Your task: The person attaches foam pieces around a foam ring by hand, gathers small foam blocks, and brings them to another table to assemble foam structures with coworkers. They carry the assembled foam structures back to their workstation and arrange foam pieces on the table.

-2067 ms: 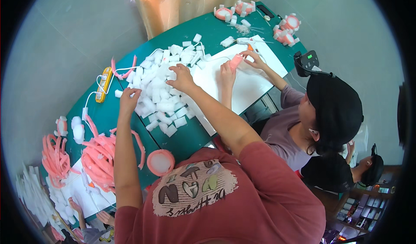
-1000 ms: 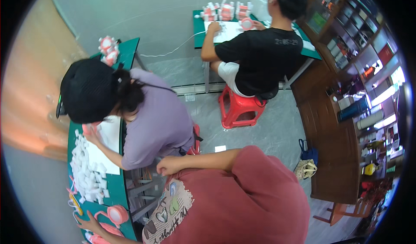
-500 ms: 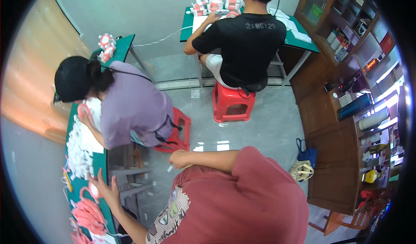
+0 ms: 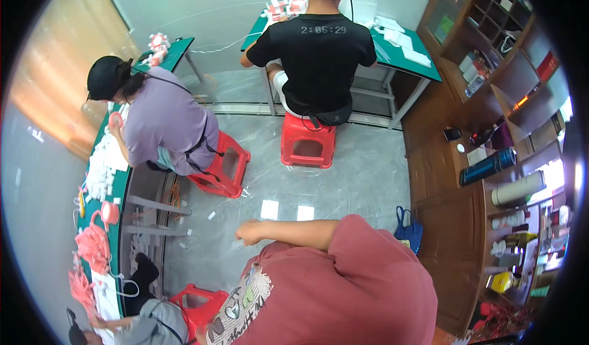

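My right hand (image 4: 248, 232) is above the grey floor in front of my maroon shirt (image 4: 343, 283), forearm level from the sleeve. Its fingers are curled in; whatever they may hold is hidden. No part of my left hand shows. Left of my right hand, across a strip of floor, runs a green-topped table (image 4: 123, 188). On it lie a round pink piece with a pale face (image 4: 110, 212), a heap of pink strips (image 4: 93, 247) and a pile of small white pieces (image 4: 99, 176).
A person in purple (image 4: 165, 121) sits at that table on a red stool (image 4: 230, 167). Another in black (image 4: 325, 63) sits at the far table (image 4: 423, 69). A grey-clad person (image 4: 150, 323) is at lower left by a red stool (image 4: 199, 296). Wooden cabinets (image 4: 448, 241) line the right.
My left hand, spread at the round pink piece before, has left the view. My view has shifted, bringing in the grey-clad person. The person in black has drawn the arms in.
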The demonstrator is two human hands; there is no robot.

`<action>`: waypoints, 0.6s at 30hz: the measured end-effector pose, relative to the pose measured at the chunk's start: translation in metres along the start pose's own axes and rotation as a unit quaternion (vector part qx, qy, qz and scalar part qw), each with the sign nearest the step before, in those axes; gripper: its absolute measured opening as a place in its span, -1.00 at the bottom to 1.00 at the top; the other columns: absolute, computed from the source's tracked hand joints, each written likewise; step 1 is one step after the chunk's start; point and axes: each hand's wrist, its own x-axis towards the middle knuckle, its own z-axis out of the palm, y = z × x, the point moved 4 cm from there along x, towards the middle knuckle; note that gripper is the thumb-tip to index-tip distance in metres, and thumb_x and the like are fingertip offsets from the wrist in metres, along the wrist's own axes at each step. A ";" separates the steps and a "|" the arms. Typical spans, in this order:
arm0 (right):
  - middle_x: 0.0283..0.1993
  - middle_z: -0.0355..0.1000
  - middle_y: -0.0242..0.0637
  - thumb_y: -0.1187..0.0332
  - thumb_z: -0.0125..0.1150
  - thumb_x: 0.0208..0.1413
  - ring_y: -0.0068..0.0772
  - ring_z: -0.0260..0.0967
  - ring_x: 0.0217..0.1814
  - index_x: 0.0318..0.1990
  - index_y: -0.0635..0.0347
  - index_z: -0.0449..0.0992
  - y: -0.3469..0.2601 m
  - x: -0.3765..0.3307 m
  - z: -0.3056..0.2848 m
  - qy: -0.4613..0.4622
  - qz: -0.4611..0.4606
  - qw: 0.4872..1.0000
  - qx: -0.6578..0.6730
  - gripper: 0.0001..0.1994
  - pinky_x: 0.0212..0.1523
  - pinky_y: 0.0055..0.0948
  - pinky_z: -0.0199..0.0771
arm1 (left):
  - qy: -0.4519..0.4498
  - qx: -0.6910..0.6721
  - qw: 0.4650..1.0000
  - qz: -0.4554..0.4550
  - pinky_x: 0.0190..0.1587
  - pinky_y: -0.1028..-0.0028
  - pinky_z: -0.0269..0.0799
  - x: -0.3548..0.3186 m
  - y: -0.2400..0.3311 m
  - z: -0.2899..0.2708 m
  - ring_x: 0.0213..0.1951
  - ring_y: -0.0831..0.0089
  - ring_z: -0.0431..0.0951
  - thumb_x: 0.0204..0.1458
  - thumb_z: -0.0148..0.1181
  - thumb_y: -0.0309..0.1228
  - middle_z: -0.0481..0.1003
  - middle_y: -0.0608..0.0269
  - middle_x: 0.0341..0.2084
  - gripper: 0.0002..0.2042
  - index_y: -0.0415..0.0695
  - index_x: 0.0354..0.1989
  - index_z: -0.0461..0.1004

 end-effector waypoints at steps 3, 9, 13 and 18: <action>-0.17 0.44 -0.12 0.25 0.24 -0.15 -0.09 0.37 -0.09 -0.08 0.10 0.42 -0.005 -0.032 0.005 -0.025 -0.045 0.999 -0.012 -0.60 -0.11 -0.21 0.33 | -0.044 -0.013 0.999 0.001 -0.04 0.26 0.28 -0.034 0.017 0.028 -0.03 0.06 0.31 -0.24 0.27 -0.31 0.29 -0.21 -0.10 -0.61 -0.23 -0.21 0.38; -0.22 0.45 -0.14 0.30 0.25 -0.21 -0.12 0.39 -0.12 -0.17 0.08 0.49 0.035 -0.136 0.055 -0.040 -0.098 0.994 0.013 -0.66 -0.15 -0.20 0.35 | -0.152 -0.055 0.986 0.029 -0.12 0.29 0.32 -0.084 0.105 0.102 -0.12 0.14 0.37 -0.21 0.25 -0.29 0.36 -0.14 -0.21 -0.64 -0.22 -0.25 0.40; -0.29 0.46 -0.13 0.28 0.22 -0.21 -0.09 0.41 -0.19 -0.25 0.15 0.51 0.076 -0.200 0.080 -0.153 -0.042 0.983 -0.091 -0.70 -0.22 -0.19 0.39 | -0.219 -0.092 0.971 0.003 -0.17 0.31 0.35 -0.155 0.116 0.134 -0.18 0.19 0.42 -0.20 0.24 -0.27 0.40 -0.09 -0.27 -0.66 -0.21 -0.28 0.42; -0.18 0.44 -0.14 0.26 0.25 -0.17 -0.11 0.38 -0.10 -0.18 0.12 0.48 0.069 -0.220 0.113 -0.197 -0.054 0.971 -0.128 -0.67 -0.15 -0.19 0.36 | -0.263 -0.183 0.944 -0.083 -0.23 0.34 0.38 -0.283 0.085 0.171 -0.26 0.25 0.47 -0.18 0.22 -0.25 0.46 -0.03 -0.36 -0.69 -0.20 -0.32 0.44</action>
